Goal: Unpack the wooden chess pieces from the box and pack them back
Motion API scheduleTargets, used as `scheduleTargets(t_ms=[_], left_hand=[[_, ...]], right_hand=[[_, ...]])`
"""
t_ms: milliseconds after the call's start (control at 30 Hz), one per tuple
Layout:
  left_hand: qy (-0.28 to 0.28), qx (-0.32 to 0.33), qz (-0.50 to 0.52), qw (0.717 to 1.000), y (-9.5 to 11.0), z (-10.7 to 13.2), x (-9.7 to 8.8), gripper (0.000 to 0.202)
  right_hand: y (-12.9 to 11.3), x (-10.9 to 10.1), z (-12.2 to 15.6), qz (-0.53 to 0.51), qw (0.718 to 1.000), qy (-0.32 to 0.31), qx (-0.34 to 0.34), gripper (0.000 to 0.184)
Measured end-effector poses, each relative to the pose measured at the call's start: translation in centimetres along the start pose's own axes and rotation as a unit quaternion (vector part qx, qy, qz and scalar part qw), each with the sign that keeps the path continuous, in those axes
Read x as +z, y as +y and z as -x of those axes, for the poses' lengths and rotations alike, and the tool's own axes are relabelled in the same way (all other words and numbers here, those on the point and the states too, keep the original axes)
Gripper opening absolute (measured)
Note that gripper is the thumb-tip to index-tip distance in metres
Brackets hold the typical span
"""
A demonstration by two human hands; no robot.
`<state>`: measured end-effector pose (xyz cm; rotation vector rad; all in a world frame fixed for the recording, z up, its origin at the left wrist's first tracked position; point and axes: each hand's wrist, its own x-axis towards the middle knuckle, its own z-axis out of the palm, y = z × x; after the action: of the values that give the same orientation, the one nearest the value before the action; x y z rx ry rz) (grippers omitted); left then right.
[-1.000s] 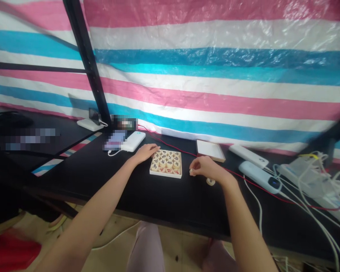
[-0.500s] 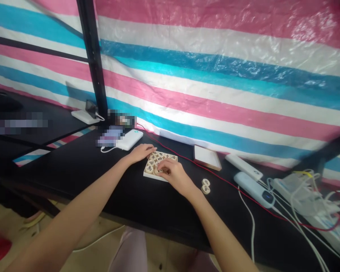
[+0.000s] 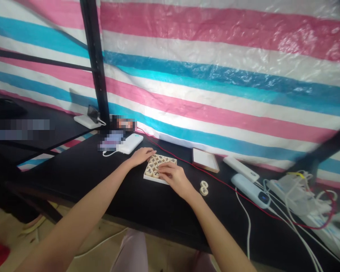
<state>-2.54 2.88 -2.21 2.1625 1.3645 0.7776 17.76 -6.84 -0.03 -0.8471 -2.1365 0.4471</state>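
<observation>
A shallow white box (image 3: 156, 179) on the black table holds round Chinese chess pieces (image 3: 149, 171) in rows, their characters facing up. My left hand (image 3: 141, 156) rests at the box's back left corner, its fingers stretched out and touching the edge. Over the right part of the box is my right hand (image 3: 174, 176), thumb and fingers apart above the pieces; it covers several of them. I make out no piece between its fingers. Two loose chess pieces (image 3: 204, 188) lie on the table right of my right hand, touching each other.
Behind the loose pieces lies a box lid (image 3: 205, 160), inside up. A red cable (image 3: 184, 160) crosses the black table (image 3: 124, 200). Power banks (image 3: 251, 190) and tangled white cables stand at right. Another white power bank (image 3: 132, 143) lies back left, near a metal post (image 3: 98, 71).
My right hand's fingers have lifted and parted from a piece in the front row, which now shows more fully. My left hand stays at the box corner. The view has shifted slightly.
</observation>
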Motion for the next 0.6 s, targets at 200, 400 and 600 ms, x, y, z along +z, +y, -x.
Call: scheduleTargets(t_ms=[200, 400, 600], left_hand=[[0.005, -0.009, 0.029, 1.000, -0.6, -0.2, -0.3, 0.047], [0.002, -0.005, 0.005, 1.000, -0.2, -0.3, -0.3, 0.044], [0.008, 0.001, 0.018, 1.000, -0.2, -0.2, -0.1, 0.044]], right_hand=[[-0.7, -6.8, 4.2, 0.195, 0.968, 0.060, 0.146, 0.017], [-0.4, -8.7, 11.9, 0.261, 0.940, -0.030, 0.219, 0.018], [0.3, -8.0, 13.9, 0.300, 0.924, 0.054, 0.230, 0.026]])
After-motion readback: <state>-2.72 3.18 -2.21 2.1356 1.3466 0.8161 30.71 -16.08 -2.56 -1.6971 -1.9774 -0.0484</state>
